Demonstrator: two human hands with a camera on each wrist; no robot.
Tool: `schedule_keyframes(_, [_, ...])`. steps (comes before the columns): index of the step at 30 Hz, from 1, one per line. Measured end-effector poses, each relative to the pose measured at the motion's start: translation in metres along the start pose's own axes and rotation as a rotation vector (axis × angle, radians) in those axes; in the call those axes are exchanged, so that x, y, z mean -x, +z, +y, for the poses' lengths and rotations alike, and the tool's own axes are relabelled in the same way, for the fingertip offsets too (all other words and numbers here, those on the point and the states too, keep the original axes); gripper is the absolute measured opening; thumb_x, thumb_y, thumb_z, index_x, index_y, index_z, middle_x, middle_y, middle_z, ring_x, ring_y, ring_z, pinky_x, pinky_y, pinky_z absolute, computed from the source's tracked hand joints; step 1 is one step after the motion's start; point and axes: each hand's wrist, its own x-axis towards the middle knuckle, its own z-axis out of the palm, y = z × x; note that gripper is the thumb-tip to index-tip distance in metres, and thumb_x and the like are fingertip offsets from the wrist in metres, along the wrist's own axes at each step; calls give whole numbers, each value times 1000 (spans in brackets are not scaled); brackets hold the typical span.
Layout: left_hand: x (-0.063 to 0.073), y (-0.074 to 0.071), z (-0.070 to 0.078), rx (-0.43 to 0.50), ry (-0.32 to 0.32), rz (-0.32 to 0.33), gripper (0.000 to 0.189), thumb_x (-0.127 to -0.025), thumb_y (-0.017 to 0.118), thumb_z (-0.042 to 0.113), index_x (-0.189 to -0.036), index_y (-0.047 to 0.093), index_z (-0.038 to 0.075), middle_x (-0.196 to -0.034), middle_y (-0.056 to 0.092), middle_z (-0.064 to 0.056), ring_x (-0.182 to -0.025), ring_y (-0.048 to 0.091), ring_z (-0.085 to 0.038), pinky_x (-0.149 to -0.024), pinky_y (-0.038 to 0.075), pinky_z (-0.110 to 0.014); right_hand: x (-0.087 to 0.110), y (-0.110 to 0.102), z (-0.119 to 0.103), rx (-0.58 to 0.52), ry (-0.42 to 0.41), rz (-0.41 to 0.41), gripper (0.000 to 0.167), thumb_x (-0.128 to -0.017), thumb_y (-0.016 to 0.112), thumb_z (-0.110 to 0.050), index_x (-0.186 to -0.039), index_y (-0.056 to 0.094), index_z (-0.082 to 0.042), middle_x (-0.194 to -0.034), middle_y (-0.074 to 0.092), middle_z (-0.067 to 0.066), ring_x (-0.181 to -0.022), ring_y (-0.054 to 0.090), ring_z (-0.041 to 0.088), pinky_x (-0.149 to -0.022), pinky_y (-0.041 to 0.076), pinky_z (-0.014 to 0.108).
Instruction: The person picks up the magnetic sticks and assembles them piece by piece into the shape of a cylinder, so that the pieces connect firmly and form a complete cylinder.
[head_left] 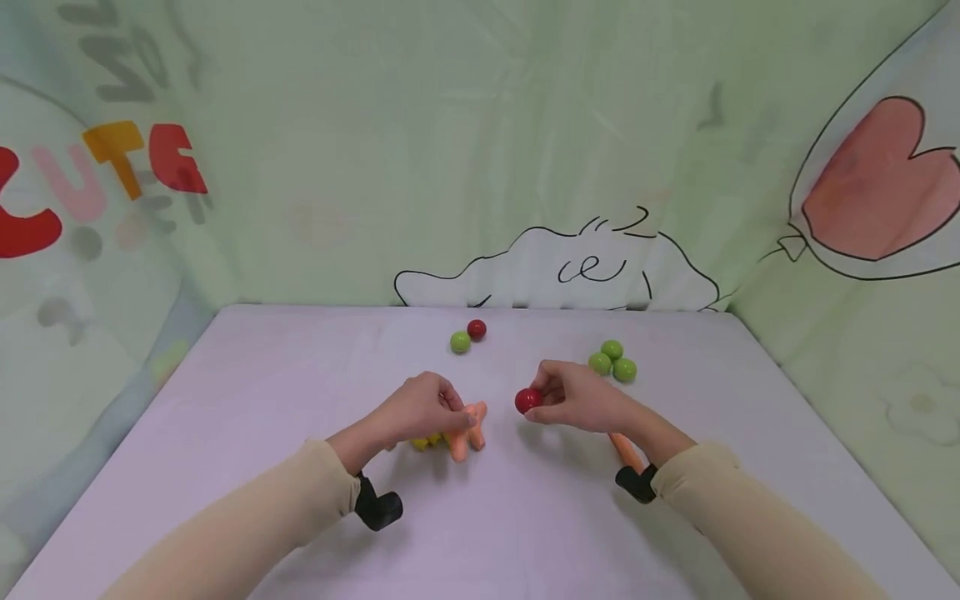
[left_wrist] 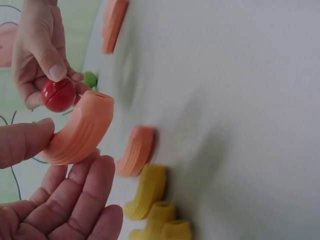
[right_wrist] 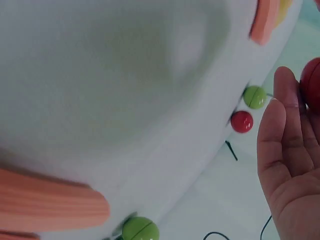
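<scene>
My left hand (head_left: 426, 406) pinches a curved orange tube-like toy piece (left_wrist: 82, 130), ribbed along its side, between thumb and fingers. Its narrow end with a small slot points away from the palm. My right hand (head_left: 581, 397) holds a glossy red ball (head_left: 528, 401) with a groove around it, at the fingertips. In the left wrist view the ball (left_wrist: 59, 95) appears just beyond the orange piece. Both hands are above the table, facing each other. Below the left hand lie another orange piece (left_wrist: 137, 150) and several yellow pieces (left_wrist: 147, 192), partly hidden in the head view.
A green ball (head_left: 460, 342) and a second red ball (head_left: 476, 330) sit together toward the table's back edge. Three green balls (head_left: 612, 350) cluster behind the right hand. Orange pieces (right_wrist: 50, 205) lie under the right forearm. Printed curtains (head_left: 480, 150) surround the pale table (head_left: 525, 533).
</scene>
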Motion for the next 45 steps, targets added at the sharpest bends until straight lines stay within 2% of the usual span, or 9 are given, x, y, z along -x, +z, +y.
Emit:
schedule_keyframes(7, [20,19,-8,59,42,27,20,-86,79,34,-89,70,16,-67,73,7,-80,65,-4,-96,37,-45,20,19,-3,-16,-88,-8,28,-87,80,-15,-106,60,-7,-98,70,3,-86,65,15,-77,56,21])
schedule_keyframes(10, [23,28,-9,120,60,20,23,-85,83,30,-91,70,12,-72,73,5,-76,65,-6,-87,46,-39,25,26,-6,-15,-94,-19,30,-88,80,-18,-110,62,-8,-99,70,2,-88,65,14,-78,56,20])
schedule_keyframes(12, [24,31,-9,143,65,5,22,-85,84,28,-92,71,11,-74,72,4,-75,65,-7,-81,47,-34,28,29,-8,-17,-98,-27,30,-89,80,-20,-112,64,-9,-99,70,0,-89,64,14,-78,55,20])
schedule_keyframes(14, [25,34,-9,175,77,-15,20,-85,84,25,-92,72,10,-76,73,3,-74,64,-8,-68,47,-27,30,33,-11,-27,-107,-38,29,-89,80,-21,-112,66,-9,-99,70,0,-90,65,13,-79,56,21])
schedule_keyframes(20, [23,40,-10,176,119,-27,18,-85,84,23,-89,73,10,-74,71,3,-74,62,-8,-65,46,-24,32,42,-15,-16,-125,-56,29,-88,81,-23,-111,67,-9,-96,70,-3,-86,64,10,-78,56,20])
schedule_keyframes(29, [24,42,-12,143,115,-40,20,-85,84,27,-89,72,11,-73,65,4,-72,56,-10,-61,43,-22,34,46,-12,-4,-131,-60,31,-90,79,-25,-114,68,-9,-98,70,-4,-87,63,8,-78,55,21])
schedule_keyframes(36, [25,43,-18,122,96,-92,15,-88,81,23,-91,72,11,-75,63,2,-73,54,-12,-60,43,-22,36,49,-10,-23,-134,-129,29,-90,78,-17,-116,68,-7,-98,71,-2,-87,63,7,-78,56,19])
schedule_keyframes(41, [26,46,-22,140,50,-142,15,-85,81,14,-95,72,7,-79,65,0,-74,56,-14,-62,45,-23,34,53,-7,-21,-132,-179,26,-91,78,-17,-113,70,-5,-94,72,-3,-83,63,4,-75,55,19])
schedule_keyframes(45, [28,48,-23,140,22,-147,14,-85,81,13,-95,73,6,-77,64,-1,-72,56,-14,-61,43,-23,32,57,-3,0,-128,-199,26,-92,77,-19,-113,71,-5,-93,72,-4,-81,61,3,-74,54,19])
